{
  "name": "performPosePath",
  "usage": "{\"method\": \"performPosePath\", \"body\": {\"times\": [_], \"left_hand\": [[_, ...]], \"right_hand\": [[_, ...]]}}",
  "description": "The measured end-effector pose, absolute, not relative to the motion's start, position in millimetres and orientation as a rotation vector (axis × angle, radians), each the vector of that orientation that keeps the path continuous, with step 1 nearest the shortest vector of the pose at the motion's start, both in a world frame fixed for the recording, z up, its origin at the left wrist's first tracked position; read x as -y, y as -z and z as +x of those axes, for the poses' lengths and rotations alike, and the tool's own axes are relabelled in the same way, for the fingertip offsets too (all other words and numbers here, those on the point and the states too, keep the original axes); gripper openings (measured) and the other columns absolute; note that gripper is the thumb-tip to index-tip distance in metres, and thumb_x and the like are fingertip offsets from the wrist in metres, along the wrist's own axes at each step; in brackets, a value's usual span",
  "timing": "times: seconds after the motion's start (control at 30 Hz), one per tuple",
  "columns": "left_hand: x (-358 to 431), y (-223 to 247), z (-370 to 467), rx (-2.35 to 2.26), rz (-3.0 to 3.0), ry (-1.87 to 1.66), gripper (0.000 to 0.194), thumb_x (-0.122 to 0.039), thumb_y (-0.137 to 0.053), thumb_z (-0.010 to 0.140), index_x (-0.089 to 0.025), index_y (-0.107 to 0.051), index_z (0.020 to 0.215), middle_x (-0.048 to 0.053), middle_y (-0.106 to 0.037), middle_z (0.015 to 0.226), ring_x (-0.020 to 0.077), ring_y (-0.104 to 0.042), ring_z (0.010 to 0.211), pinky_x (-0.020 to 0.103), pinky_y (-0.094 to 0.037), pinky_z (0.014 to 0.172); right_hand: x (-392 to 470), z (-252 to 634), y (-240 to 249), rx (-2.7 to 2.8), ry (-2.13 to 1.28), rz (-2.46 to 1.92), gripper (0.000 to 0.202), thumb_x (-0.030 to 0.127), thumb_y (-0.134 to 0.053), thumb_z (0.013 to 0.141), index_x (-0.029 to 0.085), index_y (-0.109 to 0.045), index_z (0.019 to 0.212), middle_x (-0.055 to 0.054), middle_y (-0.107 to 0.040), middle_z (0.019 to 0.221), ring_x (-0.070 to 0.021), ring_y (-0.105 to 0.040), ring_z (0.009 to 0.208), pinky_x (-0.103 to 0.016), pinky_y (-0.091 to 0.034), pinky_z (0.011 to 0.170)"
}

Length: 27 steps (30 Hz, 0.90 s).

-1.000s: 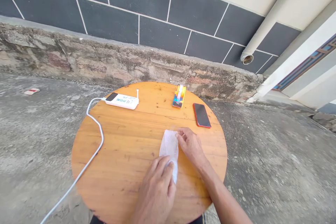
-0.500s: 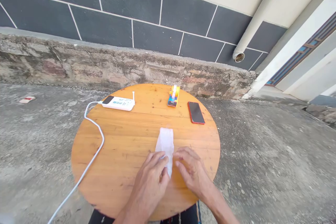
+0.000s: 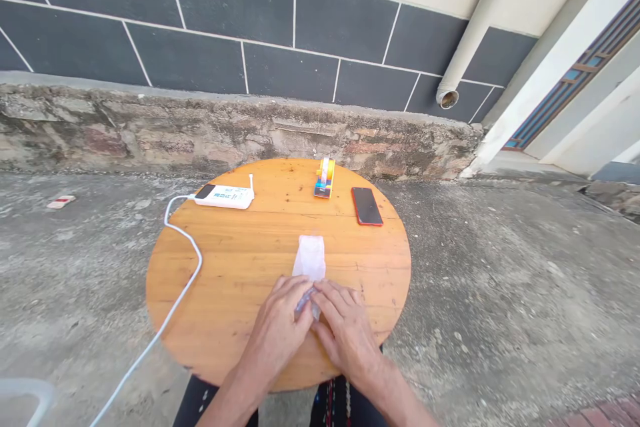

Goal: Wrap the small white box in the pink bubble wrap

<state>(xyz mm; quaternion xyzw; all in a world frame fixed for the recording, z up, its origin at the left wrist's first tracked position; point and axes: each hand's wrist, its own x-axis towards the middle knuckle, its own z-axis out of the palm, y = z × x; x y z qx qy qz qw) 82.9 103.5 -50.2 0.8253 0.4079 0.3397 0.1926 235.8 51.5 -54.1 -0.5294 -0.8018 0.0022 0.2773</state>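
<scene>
A thin, whitish strip that looks like a folded plastic bag [image 3: 311, 255] lies lengthwise on the round wooden table [image 3: 225, 273]. My left hand [image 3: 283, 317] grips the near end from the left, its fingers curled over the strip and thumb close underneath. From the right, my right hand [image 3: 345, 323] closes on the same end, fingertips almost meeting those of the left. Between the hands the plastic looks bunched or turned over; its near edge is partly hidden by the fingers. The far end rests flat on the wood.
A small tape dispenser [image 3: 325, 180] stands at the table's far edge. Right of it lies a red-edged phone [image 3: 367, 206]. At the far left, a white device [image 3: 225, 196] trails a white cable [image 3: 185, 287] over the edge. A stone-based wall [image 3: 225, 130] rises behind.
My right hand has moved left onto the plastic, joining my left hand at its near end. The strip's visible part is shorter. The camera view has shifted slightly.
</scene>
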Motion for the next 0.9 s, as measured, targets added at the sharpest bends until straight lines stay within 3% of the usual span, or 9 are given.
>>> {"method": "performPosePath", "body": {"times": [0.17,0.5,0.9], "left_hand": [[-101.5,45.2,83.1,-1.151,2.251,-0.960,0.033,-0.009,-0.045,0.078,-0.018,-0.062,0.104,0.007,-0.066,0.107,0.0212,-0.060,0.101,0.038,-0.053,0.088],[-107.0,51.7,62.3,-0.982,2.249,-0.848,0.052,-0.006,-0.045,0.075,-0.021,-0.057,0.123,0.006,-0.057,0.129,0.0201,-0.052,0.120,0.041,-0.044,0.104],[-98.8,46.5,73.3,-1.104,2.212,-0.889,0.044,-0.007,-0.042,0.080,-0.017,-0.060,0.118,0.007,-0.061,0.123,0.0201,-0.054,0.117,0.040,-0.046,0.102]], "right_hand": [[-51.2,233.4,58.5,2.186,0.095,-1.433,0.035,0.012,-0.051,0.088,0.017,-0.053,0.122,-0.011,-0.056,0.127,-0.0252,-0.051,0.114,-0.042,-0.041,0.090],[-52.5,233.6,59.4,2.234,0.120,-1.454,0.035,0.011,-0.052,0.088,0.018,-0.054,0.122,-0.010,-0.053,0.132,-0.0262,-0.044,0.123,-0.042,-0.038,0.096],[-50.2,220.8,71.6,2.211,0.268,-1.475,0.035,0.009,-0.046,0.090,0.011,-0.050,0.125,-0.015,-0.052,0.131,-0.0303,-0.045,0.120,-0.046,-0.040,0.092]]}}
